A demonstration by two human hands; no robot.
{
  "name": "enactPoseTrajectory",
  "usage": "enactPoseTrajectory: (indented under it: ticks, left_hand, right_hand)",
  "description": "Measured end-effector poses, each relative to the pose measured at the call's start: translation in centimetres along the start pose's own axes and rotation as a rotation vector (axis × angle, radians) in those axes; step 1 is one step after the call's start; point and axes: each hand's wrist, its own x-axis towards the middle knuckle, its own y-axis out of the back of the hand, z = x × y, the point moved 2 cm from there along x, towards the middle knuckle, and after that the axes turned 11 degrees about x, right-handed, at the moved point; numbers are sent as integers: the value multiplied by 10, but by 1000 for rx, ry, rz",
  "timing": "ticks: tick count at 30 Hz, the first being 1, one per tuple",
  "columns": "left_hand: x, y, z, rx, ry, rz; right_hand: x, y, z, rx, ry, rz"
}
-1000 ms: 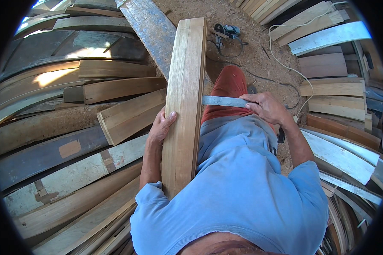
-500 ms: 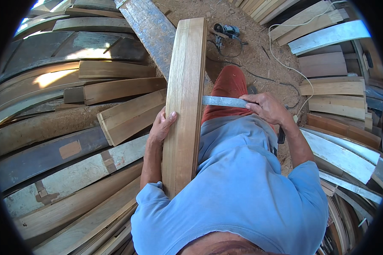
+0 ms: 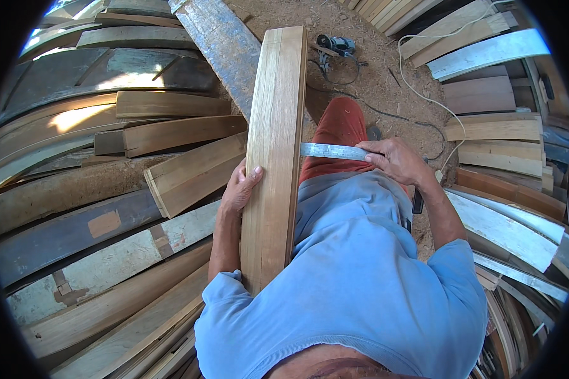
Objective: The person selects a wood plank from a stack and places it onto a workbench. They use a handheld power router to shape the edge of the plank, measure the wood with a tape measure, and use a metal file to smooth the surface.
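- The left hand (image 3: 239, 189) is wrapped around the left edge of a long pale plank (image 3: 275, 151), thumb lying on its face and fingers hidden behind; it is closed on the wood, seemingly to keep the plank from swinging.
- The plank stands lengthwise in front of the body, its near end against the blue shirt (image 3: 360, 278) and its far end out over the sawdust floor (image 3: 385, 69), so the broad face is turned up toward the eyes.
- The right hand (image 3: 395, 161) is closed on one end of a flat metal ruler (image 3: 332, 150), pinched between thumb and fingers.
- The ruler lies crosswise, its free end touching the plank's right edge, a placement that suits checking across the board.
- The two grips sit at about the same height on opposite sides of the plank.
- Stacked boards (image 3: 177, 164) lie to the left, more boards (image 3: 493, 132) to the right, and a power tool (image 3: 335, 45) with its cable rests on the floor beyond.
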Motion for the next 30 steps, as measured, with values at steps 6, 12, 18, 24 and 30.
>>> enactPoseTrajectory:
  ticks: [6,12,18,24,30]
  left_hand:
    - [2,-1,2,12,-1,-1]
    - [2,-1,2,14,11,0]
    - [2,-2,3,17,-5,-5]
    - [4,-1,2,-6,-1,-5]
    - [5,1,1,-7,-4,-11]
  right_hand:
    - [0,2,-2,6,-21,-14]
    - [-1,2,-6,29,-24,-20]
    - [-3,4,-10,25,-37,-26]
    - [-2,4,-6,38,-29,-23]
    - [-1,2,-2,26,-33,-17]
